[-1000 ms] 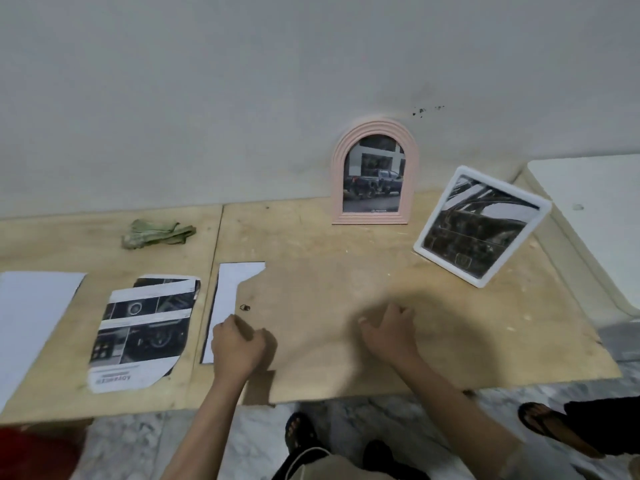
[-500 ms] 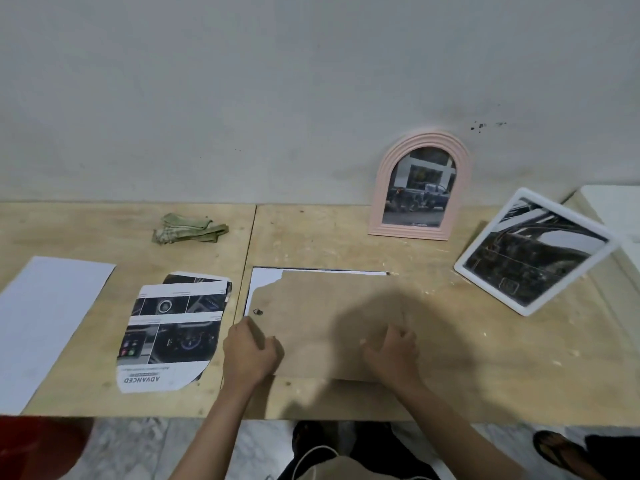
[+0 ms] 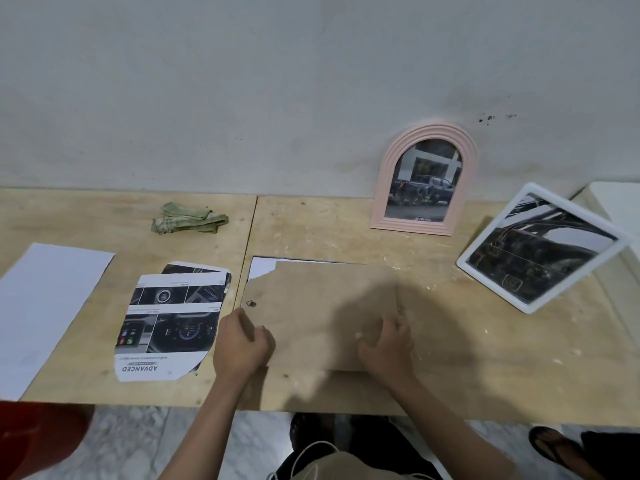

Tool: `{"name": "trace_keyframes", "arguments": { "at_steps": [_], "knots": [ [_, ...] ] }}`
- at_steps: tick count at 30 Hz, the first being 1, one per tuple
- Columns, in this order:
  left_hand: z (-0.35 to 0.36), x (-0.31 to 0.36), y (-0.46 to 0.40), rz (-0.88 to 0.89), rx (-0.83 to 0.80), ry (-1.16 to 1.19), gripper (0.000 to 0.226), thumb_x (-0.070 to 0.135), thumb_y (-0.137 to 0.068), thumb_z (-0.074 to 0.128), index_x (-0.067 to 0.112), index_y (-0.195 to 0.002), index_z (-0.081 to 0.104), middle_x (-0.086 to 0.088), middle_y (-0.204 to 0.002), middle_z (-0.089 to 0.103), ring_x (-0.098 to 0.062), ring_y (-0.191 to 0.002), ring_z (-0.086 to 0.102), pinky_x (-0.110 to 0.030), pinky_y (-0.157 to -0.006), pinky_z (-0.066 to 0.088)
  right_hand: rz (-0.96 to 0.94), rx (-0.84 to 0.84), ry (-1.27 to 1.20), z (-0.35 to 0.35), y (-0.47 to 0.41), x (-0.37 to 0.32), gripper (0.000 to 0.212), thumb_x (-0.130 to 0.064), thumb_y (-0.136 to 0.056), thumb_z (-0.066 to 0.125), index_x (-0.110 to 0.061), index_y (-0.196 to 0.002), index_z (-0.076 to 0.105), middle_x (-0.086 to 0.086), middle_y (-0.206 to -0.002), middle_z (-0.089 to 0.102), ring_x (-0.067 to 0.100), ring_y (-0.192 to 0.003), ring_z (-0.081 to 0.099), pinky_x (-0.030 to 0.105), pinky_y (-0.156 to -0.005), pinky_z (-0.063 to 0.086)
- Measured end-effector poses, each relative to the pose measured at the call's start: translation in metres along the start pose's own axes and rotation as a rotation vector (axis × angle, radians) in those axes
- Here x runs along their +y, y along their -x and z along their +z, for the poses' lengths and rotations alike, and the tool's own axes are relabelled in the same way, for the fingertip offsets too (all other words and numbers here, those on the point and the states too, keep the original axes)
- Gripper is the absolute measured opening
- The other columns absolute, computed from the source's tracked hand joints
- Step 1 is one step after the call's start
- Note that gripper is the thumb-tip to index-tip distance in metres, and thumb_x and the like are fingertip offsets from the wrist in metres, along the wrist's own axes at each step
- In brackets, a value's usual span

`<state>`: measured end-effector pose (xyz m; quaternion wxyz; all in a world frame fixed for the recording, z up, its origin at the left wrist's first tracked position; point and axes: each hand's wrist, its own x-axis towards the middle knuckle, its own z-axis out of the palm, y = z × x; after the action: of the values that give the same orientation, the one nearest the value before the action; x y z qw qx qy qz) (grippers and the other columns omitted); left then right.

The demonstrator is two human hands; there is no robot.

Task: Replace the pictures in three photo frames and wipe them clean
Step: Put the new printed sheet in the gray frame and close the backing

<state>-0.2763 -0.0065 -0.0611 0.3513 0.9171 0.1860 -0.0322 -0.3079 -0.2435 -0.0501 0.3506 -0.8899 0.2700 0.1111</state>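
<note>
A brown backing board (image 3: 322,306) lies flat on the wooden table (image 3: 467,358), face down, with a white edge of paper or frame (image 3: 259,268) showing at its torn top left corner. My left hand (image 3: 239,344) grips the board's left edge. My right hand (image 3: 386,344) presses its fingertips on the board's lower right part. A pink arched frame (image 3: 424,180) with a truck picture leans on the wall. A white rectangular frame (image 3: 540,247) with a dark car picture stands tilted at the right. A cut car printout (image 3: 169,320) lies left of the board.
A crumpled green cloth (image 3: 188,218) lies at the back of the table. A blank white sheet (image 3: 45,306) is at the far left. A white surface (image 3: 620,209) adjoins the table at the right. Feet in sandals (image 3: 557,448) show below the front edge.
The view shifted, so everything sits further right and lower. The board and the white piece under it turned from upright to lying lengthwise. Both hands stayed on the board.
</note>
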Motion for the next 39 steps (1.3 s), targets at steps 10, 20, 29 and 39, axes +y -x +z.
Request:
{"name": "trace_keyframes", "arguments": {
  "at_steps": [10, 20, 29, 39],
  "knots": [
    [-0.002, 0.001, 0.0, 0.009, -0.052, -0.027, 0.03, 0.021, -0.083, 0.061, 0.011, -0.11, 0.052, 0.006, -0.096, 0.049, -0.017, -0.085, 0.045, -0.028, -0.073, 0.034, -0.019, -0.05, 0.037, 0.012, -0.002, 0.002, 0.072, -0.035, -0.086, 0.061, -0.01, -0.143, 0.027, 0.021, -0.153, 0.01, 0.037, -0.141, 0.01, 0.04, -0.112, 0.019],
    [-0.012, -0.012, -0.006, 0.08, -0.256, -0.052, 0.07, 0.033, -0.08, 0.058, 0.012, -0.144, 0.038, -0.01, -0.138, 0.052, -0.025, -0.125, 0.05, -0.033, -0.1, 0.04, -0.112, -0.011, 0.052, 0.005, -0.02, 0.029, 0.081, -0.036, -0.074, 0.071, -0.009, -0.141, 0.036, 0.017, -0.153, 0.022, 0.036, -0.139, 0.023, 0.05, -0.104, 0.038],
    [-0.002, -0.006, -0.007, 0.415, -0.345, -0.577, 0.073, 0.036, -0.074, 0.04, 0.01, -0.143, 0.03, -0.012, -0.151, 0.035, -0.028, -0.137, 0.034, -0.045, -0.108, 0.029, -0.158, -0.032, 0.125, -0.01, -0.038, 0.043, 0.09, -0.038, -0.076, 0.072, -0.01, -0.147, 0.024, 0.012, -0.157, 0.013, 0.025, -0.145, 0.011, 0.046, -0.114, 0.025],
    [-0.013, 0.001, -0.019, 0.505, -0.528, -0.934, 0.077, 0.038, -0.094, 0.043, 0.015, -0.152, -0.001, 0.0, -0.161, -0.002, -0.016, -0.148, -0.005, -0.05, -0.117, 0.003, -0.254, -0.079, 0.228, -0.01, -0.036, 0.049, 0.087, -0.041, -0.089, 0.059, -0.006, -0.149, 0.007, 0.015, -0.158, -0.003, 0.025, -0.146, -0.005, 0.035, -0.118, 0.008]
  ]
}}
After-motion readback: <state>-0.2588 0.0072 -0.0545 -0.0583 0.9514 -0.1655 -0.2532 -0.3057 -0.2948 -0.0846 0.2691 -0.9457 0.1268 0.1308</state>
